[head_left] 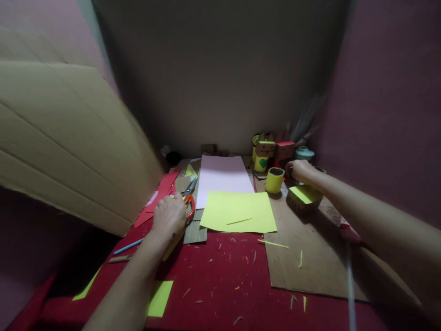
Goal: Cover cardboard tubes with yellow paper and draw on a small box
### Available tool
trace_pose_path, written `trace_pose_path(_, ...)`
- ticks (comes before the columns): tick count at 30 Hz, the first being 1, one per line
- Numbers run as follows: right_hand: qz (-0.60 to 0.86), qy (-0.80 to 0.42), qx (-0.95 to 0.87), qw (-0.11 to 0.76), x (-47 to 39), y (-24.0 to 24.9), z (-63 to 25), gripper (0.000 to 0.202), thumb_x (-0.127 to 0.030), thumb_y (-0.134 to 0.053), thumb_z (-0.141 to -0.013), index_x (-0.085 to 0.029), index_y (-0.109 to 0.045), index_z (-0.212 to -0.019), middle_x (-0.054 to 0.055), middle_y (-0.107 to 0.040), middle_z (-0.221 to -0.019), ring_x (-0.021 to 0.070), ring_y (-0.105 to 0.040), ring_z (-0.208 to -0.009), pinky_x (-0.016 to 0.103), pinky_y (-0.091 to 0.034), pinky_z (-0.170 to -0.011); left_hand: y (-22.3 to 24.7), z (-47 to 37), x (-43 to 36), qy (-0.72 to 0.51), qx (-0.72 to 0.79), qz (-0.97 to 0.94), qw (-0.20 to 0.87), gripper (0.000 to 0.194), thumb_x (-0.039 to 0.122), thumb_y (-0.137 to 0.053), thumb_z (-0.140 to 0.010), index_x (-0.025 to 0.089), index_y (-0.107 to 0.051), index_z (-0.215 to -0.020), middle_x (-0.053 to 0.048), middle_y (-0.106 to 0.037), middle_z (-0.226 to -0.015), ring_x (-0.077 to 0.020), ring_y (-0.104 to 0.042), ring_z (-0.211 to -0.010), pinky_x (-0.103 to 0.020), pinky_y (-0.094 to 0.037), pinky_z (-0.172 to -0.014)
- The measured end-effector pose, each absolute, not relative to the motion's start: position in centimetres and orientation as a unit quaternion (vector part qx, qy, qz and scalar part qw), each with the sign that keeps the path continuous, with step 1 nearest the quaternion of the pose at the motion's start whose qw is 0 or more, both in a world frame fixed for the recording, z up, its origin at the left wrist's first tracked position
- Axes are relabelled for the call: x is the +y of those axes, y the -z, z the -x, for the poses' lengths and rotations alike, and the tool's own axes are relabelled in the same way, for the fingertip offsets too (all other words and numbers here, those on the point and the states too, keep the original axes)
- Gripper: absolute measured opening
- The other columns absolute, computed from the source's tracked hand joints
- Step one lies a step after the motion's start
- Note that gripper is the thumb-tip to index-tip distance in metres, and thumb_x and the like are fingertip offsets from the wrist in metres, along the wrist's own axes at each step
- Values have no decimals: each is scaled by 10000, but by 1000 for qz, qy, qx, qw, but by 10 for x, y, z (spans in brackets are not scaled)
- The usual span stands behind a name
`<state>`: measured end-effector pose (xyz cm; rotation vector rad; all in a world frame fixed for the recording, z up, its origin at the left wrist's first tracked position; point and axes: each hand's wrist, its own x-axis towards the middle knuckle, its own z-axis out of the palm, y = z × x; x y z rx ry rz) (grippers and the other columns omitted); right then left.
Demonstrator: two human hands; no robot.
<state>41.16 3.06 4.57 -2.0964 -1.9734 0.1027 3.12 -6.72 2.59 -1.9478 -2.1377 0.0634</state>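
Observation:
My left hand (168, 214) is closed at the red handles of a pair of scissors (190, 206), whose blades point away from me. Part of the handle is hidden under the fingers. My right hand (300, 170) reaches far across the right side, fingers bent down and pinched together beside a yellow-wrapped cardboard tube (274, 180); whatever they grip is too small to make out. Below that wrist stands a small cardboard box (299, 205) with a yellow paper piece (306, 193) on top. A yellow sheet (237, 211) overlaps a pale pink sheet (223, 177) between my hands.
A large cardboard panel (69, 147) leans at left. Red paper (163, 195), a blue pen-like stick (128, 247) and yellow scraps (161, 299) lie nearby. Yellow (263, 156) and red (284, 154) decorated figures stand at back. A glue gun stick-like rod (350, 285) crosses a cardboard sheet (306, 262).

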Motion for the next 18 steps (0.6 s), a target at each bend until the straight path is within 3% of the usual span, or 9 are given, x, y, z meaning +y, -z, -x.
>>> trace_pose_path(4,732,-2,-659,171,17,-70,-412,231,-289,-592,-890,-178,-606,-1093,75,-610,-1125,225,-602,-1009,399,-500,-835,-26,-33,-65,-30,-718,684,126,328,163,-356,-853,13,-542,-1077,-250,-614,-955,-364,-597,-903,-409,-438,-707)
trace_pose_path(6,725,21,-649,229,8,-86,-413,216,-174,-563,-870,-121,-643,-1064,160,-615,-1105,302,-572,-1073,459,-450,-880,-32,-39,-59,-19,-695,707,128,339,181,-327,-884,11,-544,-1082,-259,-593,-1031,-366,-561,-981,-435,-428,-782)
trace_pose_path(8,707,34,-639,301,-5,-99,-412,314,-83,-520,-827,-111,-647,-1113,207,-598,-1150,350,-531,-1132,467,-407,-909,-38,-48,-48,-13,-653,749,112,340,215,-345,-909,43,-536,-1131,-224,-575,-1122,-338,-517,-1070,-428,-414,-866)
trace_pose_path(9,693,33,-635,341,-13,-103,-410,394,-55,-492,-809,-130,-621,-1174,192,-589,-1187,330,-528,-1141,441,-413,-908,-40,-54,-40,-15,-625,775,95,335,241,-389,-911,80,-529,-1169,-184,-571,-1163,-311,-497,-1109,-409,-408,-903)
trace_pose_path(10,675,19,-633,379,-23,-107,-407,456,-53,-468,-798,-165,-590,-1223,153,-599,-1195,284,-562,-1098,387,-451,-864,-42,-60,-31,-20,-597,799,75,339,259,-440,-906,122,-516,-1207,-141,-567,-1197,-281,-482,-1140,-390,-404,-934)
trace_pose_path(12,646,-37,-625,436,-42,-107,-399,508,-48,-424,-765,-181,-572,-1233,96,-673,-1023,182,-656,-777,292,-510,-633,-42,-71,-12,-38,-551,833,35,377,309,-544,-881,184,-508,-1236,-84,-551,-1240,-247,-489,-1153,-402,-418,-953)
trace_pose_path(13,621,-92,-618,473,-52,-105,-393,498,-61,-407,-763,-172,-575,-1219,70,-688,-909,138,-635,-622,253,-491,-527,-41,-76,-2,-51,-538,841,18,385,333,-566,-878,188,-514,-1230,-82,-547,-1245,-246,-512,-1135,-434,-438,-938)
trace_pose_path(14,556,-248,-570,552,-62,-101,-388,487,-54,-464,-703,-134,-608,-1161,71,-685,-806,142,-612,-539,253,-459,-458,-40,-80,6,-65,-534,843,3,369,341,-568,-883,182,-527,-1213,-88,-550,-1240,-244,-543,-1099,-456,-461,-913)
trace_pose_path(18,510,-332,-523,596,-86,-75,-373,350,-112,-537,-664,-135,-659,-991,28,-647,-651,124,-555,-441,248,-425,-388,-36,-87,29,-114,-556,822,-43,331,327,-562,-894,163,-545,-1181,-91,-579,-1187,-218,-601,-995,-429,-520,-829)
